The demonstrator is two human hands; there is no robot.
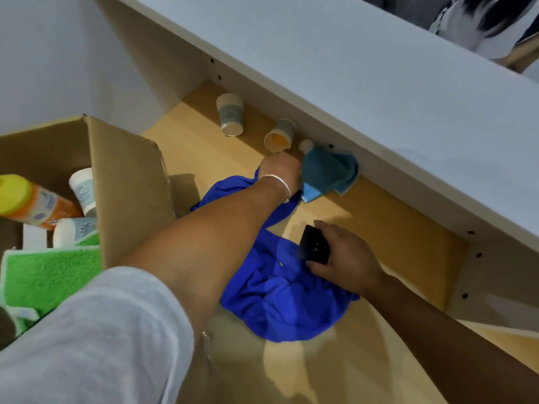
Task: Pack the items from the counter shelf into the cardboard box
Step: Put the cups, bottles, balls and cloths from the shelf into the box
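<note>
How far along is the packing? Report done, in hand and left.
Done: two paper cups, an orange bottle and a green towel lie in the cardboard box. In hand: left hand grips the teal cloth; right hand holds a black object. Left: two shelf cups, blue garment.

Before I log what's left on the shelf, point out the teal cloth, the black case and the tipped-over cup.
teal cloth (329, 170), head view, middle of its folds
black case (315, 243), head view, top face
tipped-over cup (278, 140), head view, open mouth

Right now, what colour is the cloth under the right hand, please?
Bright blue cloth; head view.
</note>
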